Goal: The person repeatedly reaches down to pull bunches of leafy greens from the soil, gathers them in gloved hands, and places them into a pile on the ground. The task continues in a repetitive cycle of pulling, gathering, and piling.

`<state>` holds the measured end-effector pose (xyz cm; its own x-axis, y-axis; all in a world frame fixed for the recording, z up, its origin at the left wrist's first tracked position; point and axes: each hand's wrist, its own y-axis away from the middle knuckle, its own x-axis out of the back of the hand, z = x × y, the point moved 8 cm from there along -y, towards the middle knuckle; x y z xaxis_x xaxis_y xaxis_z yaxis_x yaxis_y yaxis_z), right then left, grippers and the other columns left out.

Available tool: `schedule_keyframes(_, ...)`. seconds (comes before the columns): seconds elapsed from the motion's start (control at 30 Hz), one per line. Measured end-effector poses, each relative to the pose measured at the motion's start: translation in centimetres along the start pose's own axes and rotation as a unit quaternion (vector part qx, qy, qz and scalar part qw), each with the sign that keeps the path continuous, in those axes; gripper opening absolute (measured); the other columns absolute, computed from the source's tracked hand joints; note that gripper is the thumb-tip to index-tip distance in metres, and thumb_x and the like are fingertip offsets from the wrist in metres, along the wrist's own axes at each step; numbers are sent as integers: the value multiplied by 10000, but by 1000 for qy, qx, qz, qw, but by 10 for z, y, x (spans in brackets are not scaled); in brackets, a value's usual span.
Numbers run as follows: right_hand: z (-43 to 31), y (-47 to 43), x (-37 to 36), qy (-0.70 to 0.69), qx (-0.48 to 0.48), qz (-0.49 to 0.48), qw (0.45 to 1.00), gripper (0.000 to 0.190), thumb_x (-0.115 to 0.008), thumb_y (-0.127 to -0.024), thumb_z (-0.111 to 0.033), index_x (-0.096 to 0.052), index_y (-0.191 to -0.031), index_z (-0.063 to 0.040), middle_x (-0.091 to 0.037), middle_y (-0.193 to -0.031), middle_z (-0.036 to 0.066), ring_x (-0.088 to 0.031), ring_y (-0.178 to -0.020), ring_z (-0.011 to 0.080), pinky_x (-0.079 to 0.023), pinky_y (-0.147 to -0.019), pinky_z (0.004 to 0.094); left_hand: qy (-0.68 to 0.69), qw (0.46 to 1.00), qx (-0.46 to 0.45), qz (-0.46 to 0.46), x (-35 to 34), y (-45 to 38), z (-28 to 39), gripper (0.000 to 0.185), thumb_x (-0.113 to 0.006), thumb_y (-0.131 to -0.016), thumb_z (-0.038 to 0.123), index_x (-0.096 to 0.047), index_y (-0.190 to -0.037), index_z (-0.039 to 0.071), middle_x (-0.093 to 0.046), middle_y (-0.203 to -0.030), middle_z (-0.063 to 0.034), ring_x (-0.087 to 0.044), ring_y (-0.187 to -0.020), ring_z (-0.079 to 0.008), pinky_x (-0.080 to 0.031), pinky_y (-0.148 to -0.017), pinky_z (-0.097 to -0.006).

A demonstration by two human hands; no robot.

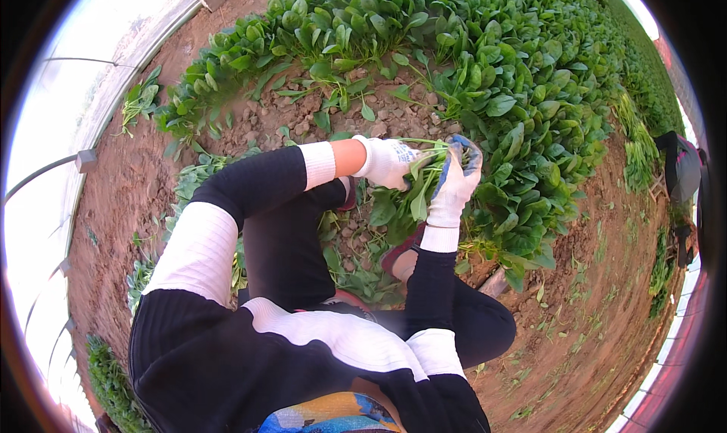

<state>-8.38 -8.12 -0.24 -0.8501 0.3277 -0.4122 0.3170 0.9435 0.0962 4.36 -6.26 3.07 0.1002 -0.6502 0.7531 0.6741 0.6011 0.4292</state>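
Note:
Both my hands wear white knit gloves with blue-coated palms and meet over the dug soil in front of my crouched legs. My left hand (388,161) closes on the stem side of a small bunch of leafy greens, probably spinach (419,203). Around the same bunch curl the fingers of my right hand (459,169), at its right side. Thin pale stems stretch between the two gloves, and the broad leaves hang down below them. Parts of the fingers are hidden by the gloves and leaves.
Dense standing greens (534,92) curve ahead and to the right. Loose leaves lie on cloddy soil (272,115). A small bunch (142,100) rests at left, near the clear plastic wall. Piled greens (636,143) lie at far right beside a dark bag (681,171).

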Motion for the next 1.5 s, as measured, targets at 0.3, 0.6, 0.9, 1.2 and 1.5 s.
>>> schedule_keyframes(0.3,-34,-1,-77,201,191,-101,955,278,-659,-799,40,-584,-1060,-19,-573,-1085,84,-557,-1012,161,-450,-904,290,1,947,-37,318,90,82,-59,1043,-829,-643,395,-271,-1448,38,-350,-1440,-224,-392,-1306,-341,-344,-1057,-402)
schedule_keyframes(0.6,-16,28,-215,-188,-40,-253,948,273,-591,-900,-72,-567,-1145,45,-627,-1114,171,-634,-995,242,-529,-879,340,88,839,-42,535,91,143,-99,826,-789,-679,191,-361,-1374,60,-598,-1150,-173,-598,-1046,-326,-480,-906,-358)
schedule_keyframes(0.9,91,4,-96,85,-137,-228,960,356,-564,-941,-190,-529,-1208,43,-593,-1169,164,-598,-1052,257,-461,-964,389,-281,847,441,99,-2,211,-223,766,-682,-785,233,-304,-1436,91,-599,-1160,-116,-558,-1118,-287,-282,-1091,-433)
schedule_keyframes(1.2,242,52,89,246,-345,-101,900,151,-590,-916,-181,-590,-999,-55,-633,-813,35,-613,-653,134,-499,-583,246,-30,897,427,114,-233,147,-301,885,-536,-831,497,-146,-1488,51,-252,-1512,-167,-201,-1418,-289,-99,-1163,-406)
schedule_keyframes(1.5,265,68,98,711,-222,-142,652,583,-552,-844,-552,-651,-1010,-1,-669,-970,216,-634,-921,385,-476,-792,441,180,895,403,-68,-185,160,-316,1096,-620,-714,665,-109,-1503,103,-172,-1523,-235,-181,-1406,-392,-121,-1157,-457)
